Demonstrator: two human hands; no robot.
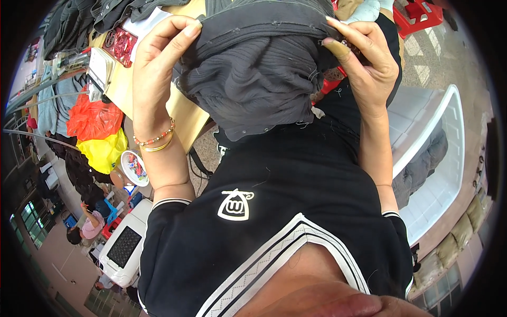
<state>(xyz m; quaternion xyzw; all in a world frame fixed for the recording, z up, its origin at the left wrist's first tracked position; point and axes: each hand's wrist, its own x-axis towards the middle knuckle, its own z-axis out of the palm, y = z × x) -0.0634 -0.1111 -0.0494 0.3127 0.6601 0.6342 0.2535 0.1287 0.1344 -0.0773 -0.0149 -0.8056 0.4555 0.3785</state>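
Observation:
A dark grey garment [248,79] of crinkled cloth hangs between my two hands, its smooth band [264,24] stretched along the top. Loose threads stick out along the seam below the band. My left hand [163,50] pinches the band's left end between thumb and fingers. At the other end my right hand [364,58] grips the edge, its thumb bearing a yellowish cover. The lower part of the garment falls in folds over my lap.
Left of me is a wooden table [119,90] with dark clothes [68,29] piled on it. Red [95,119] and yellow plastic bags [103,150] hang beside a small white tub [134,168]. A white bin [433,174] holding grey cloth stands right; a red stool [420,18] is beyond.

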